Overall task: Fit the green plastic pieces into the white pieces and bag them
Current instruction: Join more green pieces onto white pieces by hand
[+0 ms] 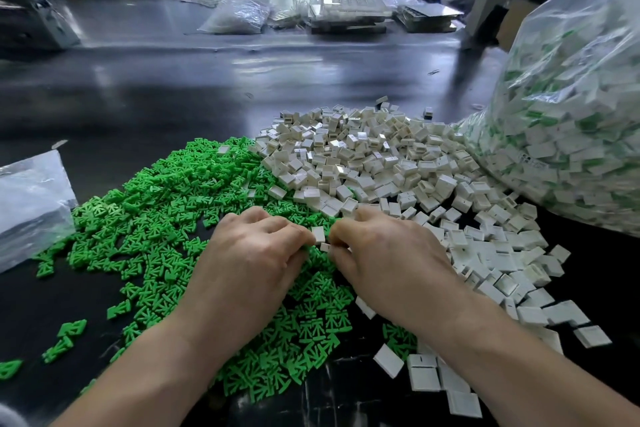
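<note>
Fingers (302,238) of the left hand (249,253): curled, tips closed on the left edge of a small white square plastic piece (318,234). Right hand (391,260): fingers likewise curled, tips pinching the same piece from the opposite edge. We log both hands as clamped on it, just above the loose parts. A second white fragment (325,247) shows just beneath. We cannot tell whether it is separate or belongs to the first, nor whether a green part sits between the fingertips, since the knuckles hide the undersides.

Heap of bright green flat plastic pieces (162,218): forked, matte, spread to the left and under both forearms, partly hidden by the hands.

Heap of white boxy plastic pieces (363,156): square, hollow, some faces glossy, lying behind and right of the hands. The two heaps touch.

Large clear plastic bag (571,107): far right, cut off by the edge, stuffed with white pieces showing green through crinkled film.

Flat clear plastic bag (31,204): left edge, cut off, contents not discernible.

Dark glossy tabletop (173,97): bears all items.

Far-side bags and trays (239,15): too blurred for us to itemise.
</note>
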Motion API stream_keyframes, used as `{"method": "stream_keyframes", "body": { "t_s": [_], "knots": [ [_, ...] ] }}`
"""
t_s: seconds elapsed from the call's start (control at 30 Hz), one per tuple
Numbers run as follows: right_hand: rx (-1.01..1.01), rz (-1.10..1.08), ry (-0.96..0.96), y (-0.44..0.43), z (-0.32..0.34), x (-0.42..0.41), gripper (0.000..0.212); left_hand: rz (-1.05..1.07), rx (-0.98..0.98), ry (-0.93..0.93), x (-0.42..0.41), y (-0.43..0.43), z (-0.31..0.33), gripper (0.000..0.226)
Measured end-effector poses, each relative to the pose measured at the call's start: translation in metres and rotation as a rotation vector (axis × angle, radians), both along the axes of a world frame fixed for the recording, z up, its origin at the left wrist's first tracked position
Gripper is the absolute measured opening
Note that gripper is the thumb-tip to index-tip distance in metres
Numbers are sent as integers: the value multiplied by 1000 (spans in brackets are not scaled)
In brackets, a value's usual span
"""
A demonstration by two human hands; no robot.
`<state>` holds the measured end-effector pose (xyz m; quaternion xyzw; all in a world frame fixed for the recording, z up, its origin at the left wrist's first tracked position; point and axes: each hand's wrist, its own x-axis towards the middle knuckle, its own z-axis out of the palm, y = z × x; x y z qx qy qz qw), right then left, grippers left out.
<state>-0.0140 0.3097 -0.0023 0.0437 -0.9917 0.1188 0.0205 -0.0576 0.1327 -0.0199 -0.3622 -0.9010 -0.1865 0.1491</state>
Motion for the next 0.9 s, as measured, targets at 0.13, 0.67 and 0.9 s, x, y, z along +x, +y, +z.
{"method": "stream_keyframes", "body": {
  "t_s": [0.13,0.67,0.9],
  "knots": [
    [-4,-27,4,1,0,-1,23,60,75,-42,2,2,0,8],
    [-487,5,230,6,-8,-2,9,128,688,-551,14,-3,10,10],
    [-1457,88,-289,11,-4,4,9,3,1007,-800,15,-3,13,21]
  ]
}}
